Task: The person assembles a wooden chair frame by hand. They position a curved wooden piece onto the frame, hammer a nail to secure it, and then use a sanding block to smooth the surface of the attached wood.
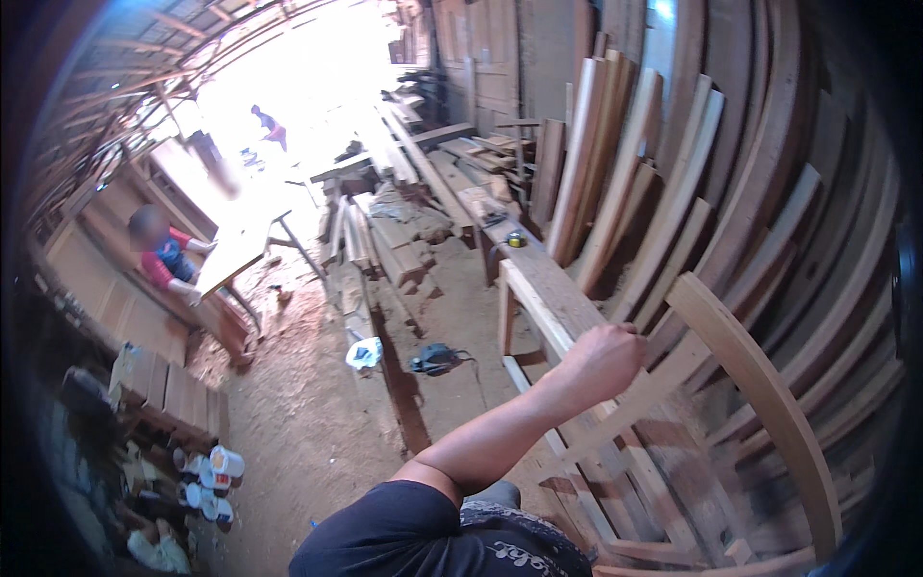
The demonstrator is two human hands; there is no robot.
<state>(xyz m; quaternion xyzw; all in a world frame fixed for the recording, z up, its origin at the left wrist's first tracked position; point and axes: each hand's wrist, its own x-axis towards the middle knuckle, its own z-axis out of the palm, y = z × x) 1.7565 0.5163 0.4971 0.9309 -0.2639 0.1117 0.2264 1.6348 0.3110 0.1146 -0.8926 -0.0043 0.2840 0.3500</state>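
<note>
My left arm reaches across from the lower middle, and my left hand (pixel 608 363) is closed in a fist above the near part of a long wooden workbench (pixel 567 306). Whatever its fingers hold, if anything, is hidden. Just below the fist a pale board (pixel 625 409) slants over the bench frame, blurred; I cannot tell whether the hand touches it. To the right stands a broad wooden plank (pixel 760 385), which looks curved in this view. Farther up the bench sits a yellow and black tape measure (pixel 516 238). My right hand is out of view.
Tall boards (pixel 663 183) lean along the right wall. Timber (pixel 385 240) lies in piles ahead. A dark bag (pixel 437 360) and a white plastic bag (pixel 364 353) rest low ahead. At left are white tubs (pixel 223 464) and a person (pixel 168 252) beside a table (pixel 236 260).
</note>
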